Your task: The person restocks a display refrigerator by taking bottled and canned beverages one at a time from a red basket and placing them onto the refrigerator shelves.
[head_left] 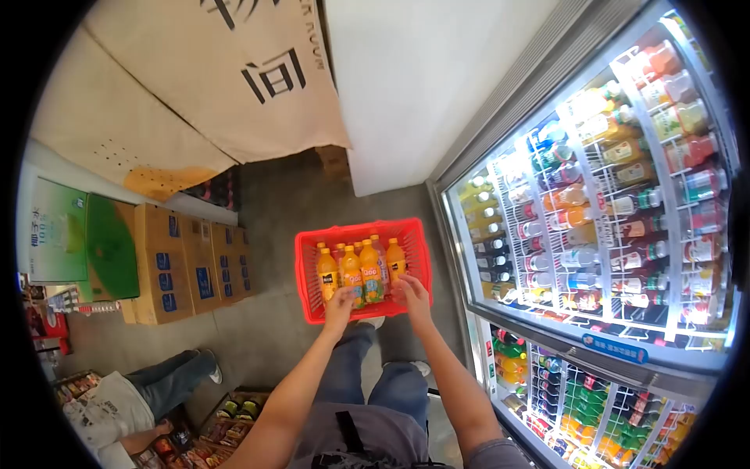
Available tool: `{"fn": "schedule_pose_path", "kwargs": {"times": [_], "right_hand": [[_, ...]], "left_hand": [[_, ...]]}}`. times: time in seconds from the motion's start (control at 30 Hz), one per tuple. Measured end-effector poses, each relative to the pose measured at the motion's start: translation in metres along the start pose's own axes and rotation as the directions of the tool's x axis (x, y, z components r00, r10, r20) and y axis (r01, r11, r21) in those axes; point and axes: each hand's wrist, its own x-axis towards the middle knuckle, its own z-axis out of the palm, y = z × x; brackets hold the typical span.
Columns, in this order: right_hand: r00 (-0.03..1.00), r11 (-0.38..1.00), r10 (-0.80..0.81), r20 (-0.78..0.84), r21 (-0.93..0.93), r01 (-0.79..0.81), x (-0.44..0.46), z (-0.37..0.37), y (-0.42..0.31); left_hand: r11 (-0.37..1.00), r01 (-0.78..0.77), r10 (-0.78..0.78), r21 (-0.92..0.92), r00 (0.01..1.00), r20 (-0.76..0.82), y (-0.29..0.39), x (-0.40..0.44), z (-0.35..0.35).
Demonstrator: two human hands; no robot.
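In front of my legs is a red plastic basket [307, 302] with several orange juice bottles standing in it. Over its near rim reaches my left hand [340, 305], closed at the lower part of a Qoo juice bottle [352, 275]; its grip is partly hidden. Another Qoo bottle [371, 270] stands just right of that one. My right hand [412, 297] is over the near right part of the basket, fingers bent and apart, close to the base of a juice bottle with a dark label [396, 256]. A similar bottle [327, 273] stands at the left.
On the right, a lit drinks cooler [578, 203] holds rows of bottles, with a lower section [594, 399] beneath. Stacked cardboard boxes [168, 266] stand at left under a cloth curtain [203, 86]. A person [117, 406] is at lower left, beside packaged goods [234, 422].
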Motion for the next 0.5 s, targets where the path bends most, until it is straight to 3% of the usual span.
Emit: {"fn": "schedule_pose_path", "kwargs": {"times": [0.17,0.37,0.43,0.5], "right_hand": [[0.996,0.997,0.074,-0.041,-0.001,-0.074,0.043,-0.003,0.062],[0.996,0.993,0.065,-0.058,-0.096,-0.071,0.078,-0.006,0.095],[0.996,0.99,0.081,-0.047,-0.115,-0.085,0.088,-0.008,0.105],[0.997,0.975,-0.014,-0.071,-0.221,-0.002,0.1,-0.012,0.122]], "left_hand": [[0.997,-0.051,0.058,0.065,0.992,-0.111,-0.067,0.054,-0.019],[0.985,-0.093,0.118,0.142,0.977,-0.178,-0.085,0.087,-0.016],[0.975,-0.096,0.126,0.2,0.982,-0.14,-0.081,0.089,-0.012],[0.96,-0.109,0.138,0.259,0.986,-0.097,-0.093,0.097,-0.007]]}}
